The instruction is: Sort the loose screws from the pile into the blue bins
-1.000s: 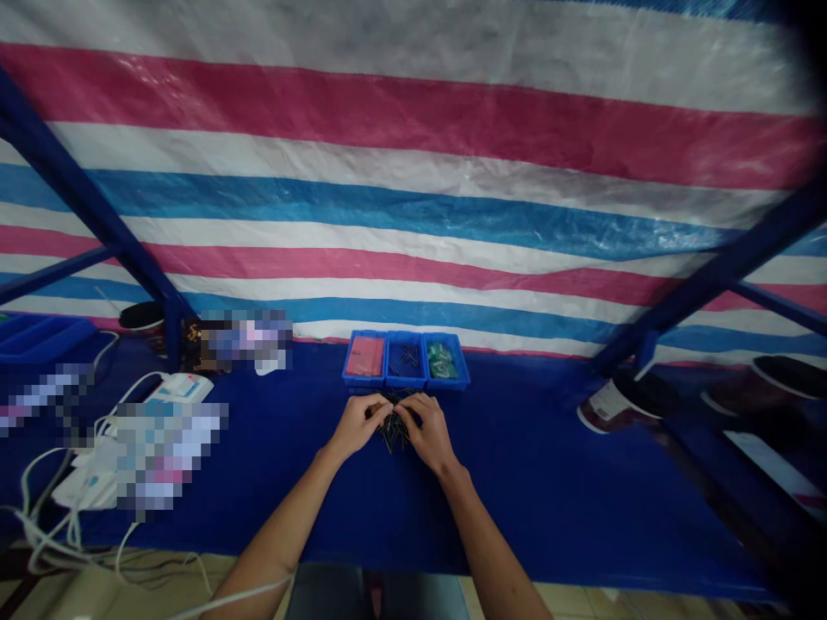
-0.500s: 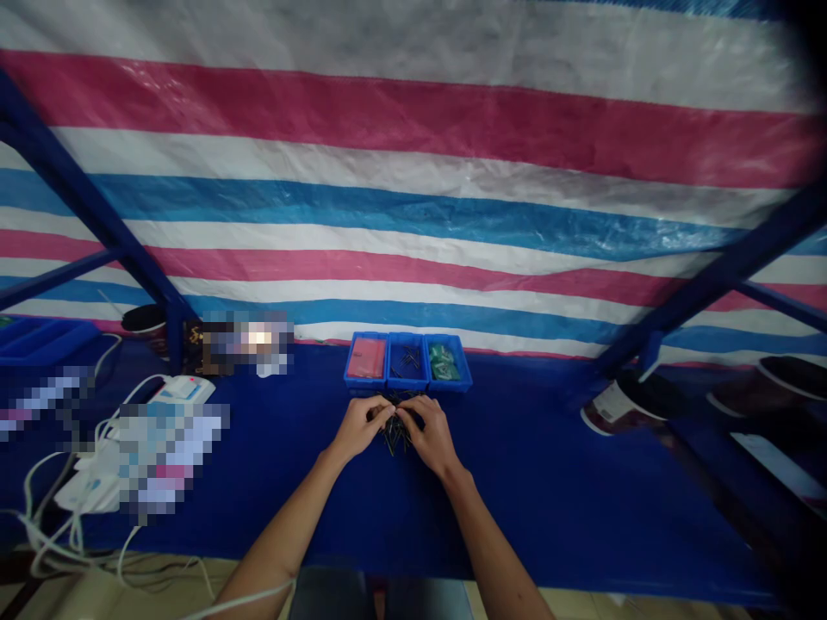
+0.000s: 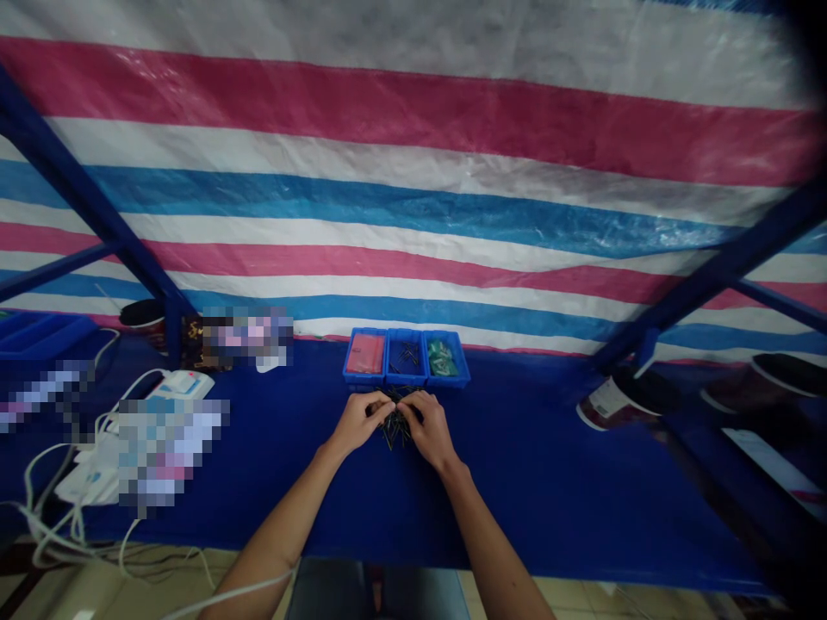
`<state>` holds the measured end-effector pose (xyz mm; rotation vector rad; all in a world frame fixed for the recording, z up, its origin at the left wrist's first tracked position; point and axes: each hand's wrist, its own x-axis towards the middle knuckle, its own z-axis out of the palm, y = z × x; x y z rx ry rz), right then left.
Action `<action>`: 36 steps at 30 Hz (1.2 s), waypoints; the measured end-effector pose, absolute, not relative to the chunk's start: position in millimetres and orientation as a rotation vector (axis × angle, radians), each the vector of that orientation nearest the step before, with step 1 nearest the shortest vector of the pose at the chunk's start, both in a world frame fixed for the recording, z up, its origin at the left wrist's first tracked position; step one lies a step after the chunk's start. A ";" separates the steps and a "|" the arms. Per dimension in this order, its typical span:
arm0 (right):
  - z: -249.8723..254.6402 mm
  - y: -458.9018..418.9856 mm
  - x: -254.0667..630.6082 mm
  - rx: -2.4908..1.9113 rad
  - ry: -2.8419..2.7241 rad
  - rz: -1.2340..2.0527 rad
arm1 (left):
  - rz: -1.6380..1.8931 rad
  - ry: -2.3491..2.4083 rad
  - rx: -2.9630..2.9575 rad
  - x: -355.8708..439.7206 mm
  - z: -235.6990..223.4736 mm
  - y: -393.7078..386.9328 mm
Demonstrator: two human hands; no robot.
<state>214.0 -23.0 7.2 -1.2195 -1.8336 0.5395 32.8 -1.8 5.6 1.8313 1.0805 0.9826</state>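
My left hand (image 3: 357, 420) and my right hand (image 3: 426, 424) meet over a pile of dark, thin, screw-like pieces (image 3: 391, 433) on the blue table. Thumb and fingers of each hand are pinched together, tip almost against tip. Whatever lies between the fingertips is too small to make out. Just beyond the hands stand three joined blue bins. The left bin holds red flat packets (image 3: 366, 354), the middle one a few dark thin pieces (image 3: 407, 352), and the right one green-and-clear packets (image 3: 443, 357).
A white power strip (image 3: 187, 385) with tangled white cables (image 3: 48, 542) lies on the left. On the right stand a dark paper cup (image 3: 604, 403) and another cup (image 3: 753, 387), near a flat pale object (image 3: 768, 465). Blue frame bars (image 3: 724, 275) slope up at both sides before a striped sheet.
Both hands stay pinched over the pile with barely any movement. The whole view has shifted slightly.
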 end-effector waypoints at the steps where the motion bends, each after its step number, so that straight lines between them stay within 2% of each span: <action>1: 7.5 -23.0 213.9 -1.212 -1.821 0.543 | 0.971 1.074 1.835 32.9 5.9 -1.8; 17: 6.4 -22.8 213.5 -1.181 -1.831 0.544 | 0.968 1.035 1.810 32.0 6.0 -2.0; 36: 3.6 -25.1 210.3 -1.177 -1.996 0.342 | 0.966 1.025 1.853 32.9 7.8 -3.3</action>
